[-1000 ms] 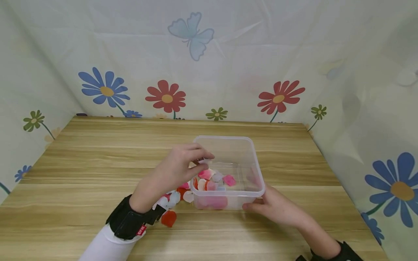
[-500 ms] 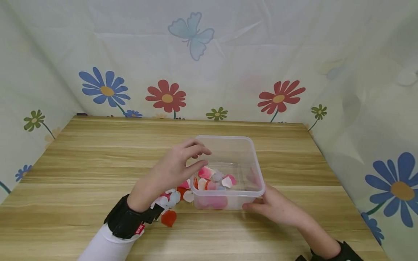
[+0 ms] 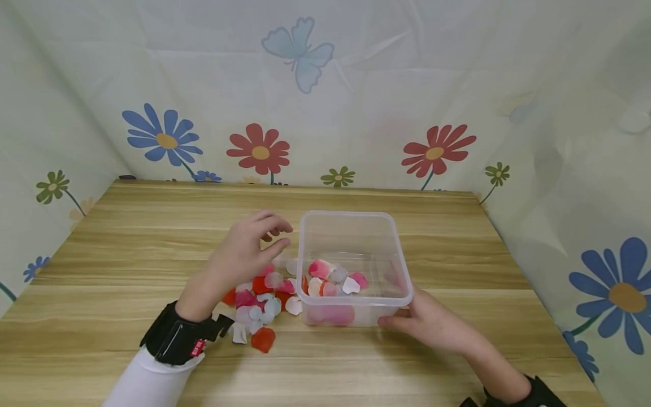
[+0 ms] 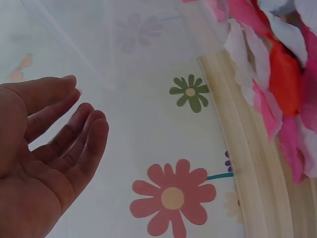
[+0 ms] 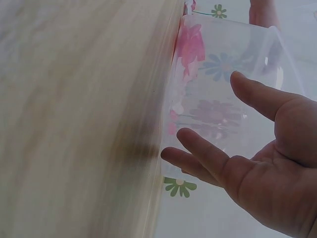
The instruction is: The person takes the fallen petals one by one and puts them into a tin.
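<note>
The left hand [image 3: 249, 249] hovers above the loose pile of red, pink & white fabric petals [image 3: 259, 305] on the wooden surface [image 3: 152, 237], just left of the clear square plastic box [image 3: 356, 226]. Its grip is loose & holds nothing: the fingers [image 4: 74, 134] are a bit bent, the thumb near them but apart, w/ the palm bare in the left wrist view.

The right hand [image 3: 432, 325] is at the box's near right corner. Its fingers [image 5: 208, 158] are straight & spread, lying against the clear wall, the thumb up by the rim. Looks like it steadies the box w/ flat fingers, but the wrist view is blurry so it's hard to be sure how hard it presses.

The box sits upright near the middle of the surface. Inside lie more petals [image 3: 333, 280], pink, white & red, mostly at its near left side. The pile outside touches the box's left wall.

A white cloth w/ painted flowers & a blue butterfly [image 3: 299, 53] hangs round the back & sides.
</note>
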Tool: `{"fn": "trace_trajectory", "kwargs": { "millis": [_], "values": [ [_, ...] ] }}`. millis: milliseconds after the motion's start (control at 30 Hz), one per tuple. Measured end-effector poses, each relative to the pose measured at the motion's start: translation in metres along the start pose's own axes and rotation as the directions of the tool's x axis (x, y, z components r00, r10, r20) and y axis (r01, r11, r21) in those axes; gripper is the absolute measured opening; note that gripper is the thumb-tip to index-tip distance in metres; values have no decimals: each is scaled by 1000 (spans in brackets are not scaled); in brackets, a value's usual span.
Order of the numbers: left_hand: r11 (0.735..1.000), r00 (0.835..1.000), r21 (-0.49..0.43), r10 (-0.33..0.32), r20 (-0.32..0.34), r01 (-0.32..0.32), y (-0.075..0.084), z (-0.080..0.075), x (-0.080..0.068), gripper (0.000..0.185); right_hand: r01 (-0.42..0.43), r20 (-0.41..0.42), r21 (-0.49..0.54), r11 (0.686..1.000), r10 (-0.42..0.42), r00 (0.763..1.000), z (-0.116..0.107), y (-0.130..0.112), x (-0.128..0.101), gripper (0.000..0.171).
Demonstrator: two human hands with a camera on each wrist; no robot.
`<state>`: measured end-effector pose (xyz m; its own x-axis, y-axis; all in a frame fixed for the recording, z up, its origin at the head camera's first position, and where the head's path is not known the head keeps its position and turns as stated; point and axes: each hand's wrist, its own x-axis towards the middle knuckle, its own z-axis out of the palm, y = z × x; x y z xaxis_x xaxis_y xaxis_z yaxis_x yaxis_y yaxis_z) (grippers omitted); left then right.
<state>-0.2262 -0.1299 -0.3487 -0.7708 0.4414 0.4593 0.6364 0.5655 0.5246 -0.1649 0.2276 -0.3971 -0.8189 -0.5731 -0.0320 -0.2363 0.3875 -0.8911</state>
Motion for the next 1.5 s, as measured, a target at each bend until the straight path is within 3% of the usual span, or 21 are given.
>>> {"fn": "trace_trajectory", "kwargs": {
  "millis": [233,367,600,800,1067,1500],
  "values": [
    [989,987,47,-144,74,140,-25,0,-6,19,-5,0,8,1000,5,1000,0,0,0,81],
    [975,968,102,-211,137,199,-34,1,-8,19,-12,0,16,1000,12,1000,1,0,0,83],
    [934,891,179,-351,287,310,-44,5,-11,23,-10,-2,7,1000,10,1000,1,0,0,83],
    [926,832,164,-378,405,341,-50,8,-13,23,-11,-1,10,1000,11,1000,0,1,0,83],
    [940,812,170,-342,472,297,-55,14,-17,25,-20,-3,-7,1000,20,1000,0,1,0,84],
    [944,816,173,-329,475,280,-60,16,-17,13,-22,-6,-15,1000,22,1000,1,2,0,85]
  ]
}}
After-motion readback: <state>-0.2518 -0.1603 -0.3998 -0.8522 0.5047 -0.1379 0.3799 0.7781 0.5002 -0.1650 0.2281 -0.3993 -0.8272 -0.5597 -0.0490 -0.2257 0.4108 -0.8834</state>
